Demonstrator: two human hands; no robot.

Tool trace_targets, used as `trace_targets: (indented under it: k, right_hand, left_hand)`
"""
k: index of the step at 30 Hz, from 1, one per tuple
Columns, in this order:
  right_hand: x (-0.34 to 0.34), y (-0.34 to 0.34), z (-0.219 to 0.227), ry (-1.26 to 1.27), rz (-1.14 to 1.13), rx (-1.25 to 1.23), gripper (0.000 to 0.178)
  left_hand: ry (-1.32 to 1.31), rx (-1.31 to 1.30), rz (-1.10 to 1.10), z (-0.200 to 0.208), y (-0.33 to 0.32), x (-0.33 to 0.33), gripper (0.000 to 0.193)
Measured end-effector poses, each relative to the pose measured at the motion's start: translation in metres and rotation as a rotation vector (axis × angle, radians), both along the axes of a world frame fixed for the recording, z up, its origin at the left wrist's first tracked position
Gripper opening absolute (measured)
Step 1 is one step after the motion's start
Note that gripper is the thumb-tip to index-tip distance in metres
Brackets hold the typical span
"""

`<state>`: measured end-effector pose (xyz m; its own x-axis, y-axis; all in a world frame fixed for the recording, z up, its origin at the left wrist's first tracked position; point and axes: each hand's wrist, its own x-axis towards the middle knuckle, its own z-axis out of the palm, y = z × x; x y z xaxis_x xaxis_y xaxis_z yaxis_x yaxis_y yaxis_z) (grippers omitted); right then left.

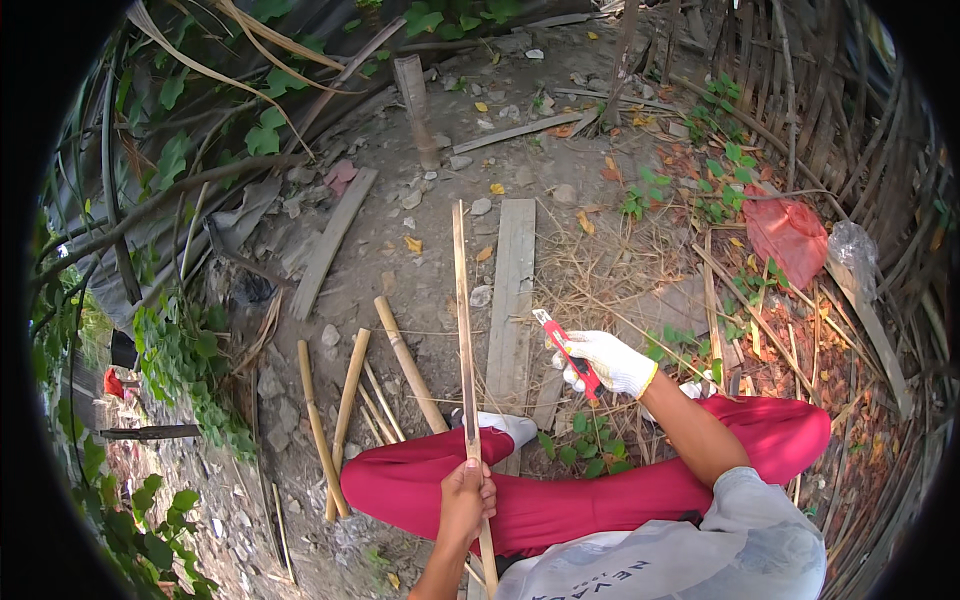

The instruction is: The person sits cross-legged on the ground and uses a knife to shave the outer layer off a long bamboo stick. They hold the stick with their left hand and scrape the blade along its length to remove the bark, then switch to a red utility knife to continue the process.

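My bare left hand (466, 502) is closed around the lower part of a long split bamboo strip (463, 320), which points up and away from me above my left leg. A dark patch marks the strip a little above my grip. My right hand (612, 364), in a white knitted glove, is wrapped round a red utility knife (568, 350). The knife's tip points up and to the left, apart from the strip. Several uncut bamboo poles (410, 362) lie on the ground to the left of my legs.
A grey wooden plank (513, 270) lies ahead of my feet, another plank (335, 243) farther left. A wooden stake (416, 112) stands upright at the back. To the right are a red plastic bag (785, 240) and a stick fence (850, 110). Leafy vines (185, 370) hang at the left.
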<state>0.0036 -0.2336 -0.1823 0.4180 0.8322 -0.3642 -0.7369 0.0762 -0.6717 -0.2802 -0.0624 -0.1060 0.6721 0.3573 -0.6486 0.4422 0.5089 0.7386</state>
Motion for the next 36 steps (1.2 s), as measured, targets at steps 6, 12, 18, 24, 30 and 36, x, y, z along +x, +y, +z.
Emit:
trace_targets:
  k: [6,12,18,24,30,36]
  right_hand:
    - [-0.020,0.008,0.020,-0.059,0.076,0.060,0.035]
    - [-0.025,0.013,0.027,-0.247,0.119,-0.061,0.029]
    - [-0.050,0.021,0.047,-1.334,0.079,-0.503,0.029]
    - [-0.073,0.029,0.048,-1.597,0.125,-0.620,0.037]
    - [-0.064,0.030,0.037,-1.647,0.098,-0.590,0.039]
    - [-0.056,0.027,0.019,-1.723,0.090,-0.609,0.036]
  left_hand:
    - [0.002,-0.126,-0.015,-0.008,0.001,0.016,0.031]
    - [-0.006,-0.149,-0.039,-0.007,0.002,0.022,0.029]
    - [-0.032,-0.218,-0.084,-0.015,0.004,0.032,0.031]
    - [-0.031,-0.187,-0.097,-0.021,0.006,0.050,0.032]
    - [0.001,-0.162,-0.111,-0.025,0.008,0.059,0.033]
    - [0.108,0.060,-0.172,-0.023,-0.008,0.063,0.034]
